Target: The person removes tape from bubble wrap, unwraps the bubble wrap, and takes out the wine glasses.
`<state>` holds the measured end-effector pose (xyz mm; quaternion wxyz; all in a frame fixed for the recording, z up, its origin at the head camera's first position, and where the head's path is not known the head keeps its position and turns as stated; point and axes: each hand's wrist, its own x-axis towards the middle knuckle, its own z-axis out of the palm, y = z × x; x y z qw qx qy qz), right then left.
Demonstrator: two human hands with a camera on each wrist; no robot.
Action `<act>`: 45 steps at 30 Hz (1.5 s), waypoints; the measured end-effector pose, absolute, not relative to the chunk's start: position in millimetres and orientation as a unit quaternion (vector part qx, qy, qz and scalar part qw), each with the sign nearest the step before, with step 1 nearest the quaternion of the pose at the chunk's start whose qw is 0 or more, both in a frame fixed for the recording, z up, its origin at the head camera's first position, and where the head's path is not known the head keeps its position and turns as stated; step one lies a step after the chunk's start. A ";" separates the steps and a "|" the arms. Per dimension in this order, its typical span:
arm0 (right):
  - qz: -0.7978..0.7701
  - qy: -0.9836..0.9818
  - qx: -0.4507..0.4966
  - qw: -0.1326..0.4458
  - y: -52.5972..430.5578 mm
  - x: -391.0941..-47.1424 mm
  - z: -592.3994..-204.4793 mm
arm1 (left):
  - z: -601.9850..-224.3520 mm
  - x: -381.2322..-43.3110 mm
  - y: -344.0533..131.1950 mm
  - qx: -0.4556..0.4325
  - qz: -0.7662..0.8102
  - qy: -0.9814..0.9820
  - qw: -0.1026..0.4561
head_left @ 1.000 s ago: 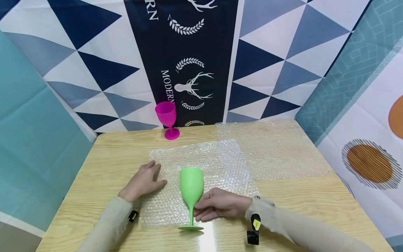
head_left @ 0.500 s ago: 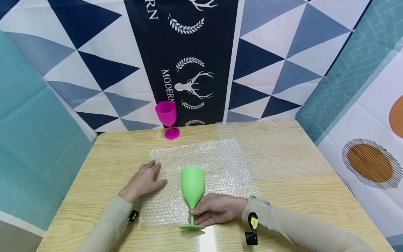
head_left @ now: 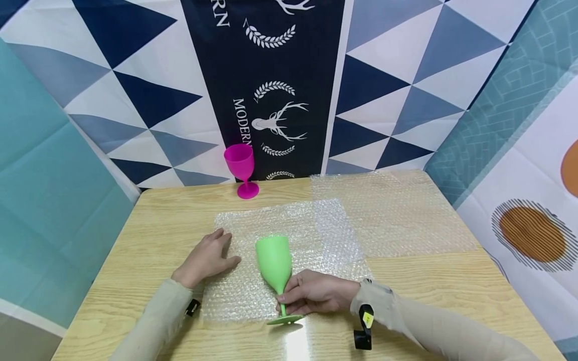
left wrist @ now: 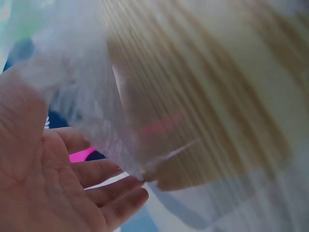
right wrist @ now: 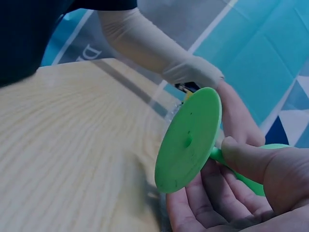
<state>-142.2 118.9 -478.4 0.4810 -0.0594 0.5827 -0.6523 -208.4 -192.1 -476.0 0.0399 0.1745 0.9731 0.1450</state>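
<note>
A green plastic goblet [head_left: 274, 260] lies tilted above the near part of a bubble wrap sheet [head_left: 244, 225], its bowl pointing away and slightly left. My right hand [head_left: 316, 292] pinches its stem between thumb and fingers. In the right wrist view the round goblet base [right wrist: 190, 145] faces the camera, with the thumb on the stem. At the sheet's left edge rests my left hand [head_left: 207, 258], fingers spread and relaxed. The left wrist view shows the left hand's fingers [left wrist: 99, 193] extended against the clear wrap [left wrist: 96, 96].
A magenta goblet [head_left: 239, 160] stands upright at the table's back edge, near the patterned cloth backdrop [head_left: 271, 90]. A second bubble wrap sheet [head_left: 397, 215] lies back right, overlapping the first one. Bare wood tabletop [head_left: 149, 235] shows on the left.
The green goblet has tilted, its bowl leaning left and its base swinging right and slightly away. My right hand shifted a little along with it. The left hand stays in place.
</note>
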 end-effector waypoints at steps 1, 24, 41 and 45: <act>-0.655 0.583 -0.057 0.477 119.7 -144.0 -477.8 | -475.7 -208.4 -191.2 0.179 0.138 0.974 0.032; -0.688 0.609 -0.048 0.392 138.2 -179.9 -475.7 | -474.5 -204.2 -182.8 0.233 0.162 0.958 0.038; -0.600 0.746 -0.092 0.273 148.1 -198.3 -468.9 | -477.1 -203.2 -182.4 0.211 0.180 0.959 0.050; -0.562 0.787 -0.108 0.229 150.7 -202.7 -468.7 | -477.5 -203.7 -182.9 0.212 0.181 0.959 0.049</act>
